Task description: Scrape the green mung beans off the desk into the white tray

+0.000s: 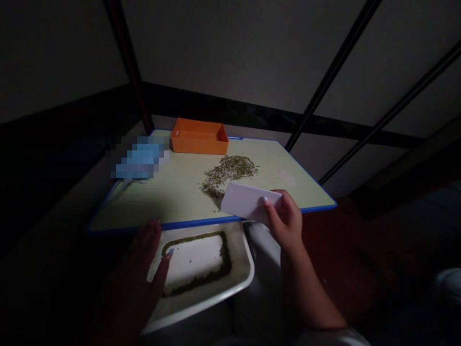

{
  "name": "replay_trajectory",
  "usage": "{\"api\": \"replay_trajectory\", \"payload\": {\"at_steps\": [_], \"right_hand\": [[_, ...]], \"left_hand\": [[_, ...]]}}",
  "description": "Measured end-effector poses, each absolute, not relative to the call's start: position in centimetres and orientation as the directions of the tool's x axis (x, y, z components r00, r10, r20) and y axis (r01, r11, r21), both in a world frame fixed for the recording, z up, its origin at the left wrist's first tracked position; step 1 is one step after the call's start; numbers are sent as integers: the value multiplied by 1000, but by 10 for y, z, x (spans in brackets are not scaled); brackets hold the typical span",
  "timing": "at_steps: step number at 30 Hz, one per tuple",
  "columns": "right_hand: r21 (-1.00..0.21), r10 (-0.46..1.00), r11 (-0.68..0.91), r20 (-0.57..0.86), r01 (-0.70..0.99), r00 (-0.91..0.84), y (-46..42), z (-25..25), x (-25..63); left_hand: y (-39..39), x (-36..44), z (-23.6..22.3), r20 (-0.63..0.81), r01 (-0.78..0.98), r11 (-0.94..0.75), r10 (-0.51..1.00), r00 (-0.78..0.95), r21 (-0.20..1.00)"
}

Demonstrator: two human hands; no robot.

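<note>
My right hand grips a flat white scraper with the thumb on top, tilted over the table's front edge. Just beyond its left end lies a loose patch of small green-brown seeds or beans, too small to tell which. Below the edge is a white tray with more of these grains gathered along the borders of its floor. My left hand is dark, its fingers stretched and its thumb apart, at the tray's left side. The thumb reaches over the inside; whether the palm touches the rim is hidden.
An orange box stands at the back of the pale table, which has a blue edge. A blurred-out blue and white item lies at the left. Pale fine grains are scattered at the right. A panelled wall rises behind.
</note>
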State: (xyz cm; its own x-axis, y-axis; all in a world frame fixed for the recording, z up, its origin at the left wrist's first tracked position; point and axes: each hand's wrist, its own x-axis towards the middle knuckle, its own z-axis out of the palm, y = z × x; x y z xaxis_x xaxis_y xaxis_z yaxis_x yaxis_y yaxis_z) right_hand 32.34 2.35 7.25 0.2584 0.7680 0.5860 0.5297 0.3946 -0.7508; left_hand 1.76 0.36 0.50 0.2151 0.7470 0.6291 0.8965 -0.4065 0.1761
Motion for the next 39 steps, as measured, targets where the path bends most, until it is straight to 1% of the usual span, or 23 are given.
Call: {"api": "replay_trajectory", "payload": {"at_steps": [5, 11, 14, 17, 21, 23, 24, 25, 26, 27, 28, 29, 31, 33, 39], "right_hand": [[-744, 762, 394, 593, 540, 261, 26, 71, 314], [-764, 793, 436, 576, 475, 198, 25, 69, 302], [-759, 790, 452, 585, 470, 185, 25, 71, 306], [-745, 740, 454, 621, 489, 258, 26, 74, 316], [-688, 576, 438, 709, 578, 407, 21, 80, 325], [-626, 518, 437, 762, 646, 388, 14, 83, 320], [-580, 512, 450, 791, 679, 335, 10, 84, 315], [-514, 514, 480, 822, 711, 247, 5, 85, 308], [-426, 520, 522, 846, 739, 120, 1, 85, 300], [-304, 505, 594, 862, 745, -50, -3, 84, 291], [-181, 444, 672, 874, 718, -195, -6, 83, 282], [-86, 376, 726, 880, 682, -290, -7, 81, 274], [19, 321, 725, 875, 689, -362, -8, 76, 260], [59, 338, 684, 857, 727, -388, -6, 72, 252], [101, 474, 592, 759, 799, -447, -5, 67, 256]], "left_hand": [[4, 19, 6, 633, 892, -413, 744, 214, 183], [2, 17, 5, 619, 898, -406, 753, 222, 172], [3, 17, 6, 629, 895, -414, 743, 228, 165], [3, 18, 6, 632, 899, -406, 743, 219, 166], [4, 19, 8, 634, 899, -404, 743, 215, 168], [4, 19, 8, 634, 894, -415, 740, 224, 169], [4, 19, 7, 635, 892, -418, 739, 225, 171], [4, 19, 7, 636, 891, -419, 739, 223, 174], [4, 18, 6, 633, 891, -418, 742, 221, 178], [4, 17, 4, 635, 891, -417, 741, 218, 181], [4, 16, 3, 634, 890, -419, 742, 219, 183], [4, 15, 2, 631, 885, -426, 742, 225, 185], [5, 14, 1, 637, 874, -448, 733, 238, 189], [6, 13, -1, 649, 863, -466, 721, 241, 197], [8, 11, -3, 628, 861, -448, 748, 214, 241]]}}
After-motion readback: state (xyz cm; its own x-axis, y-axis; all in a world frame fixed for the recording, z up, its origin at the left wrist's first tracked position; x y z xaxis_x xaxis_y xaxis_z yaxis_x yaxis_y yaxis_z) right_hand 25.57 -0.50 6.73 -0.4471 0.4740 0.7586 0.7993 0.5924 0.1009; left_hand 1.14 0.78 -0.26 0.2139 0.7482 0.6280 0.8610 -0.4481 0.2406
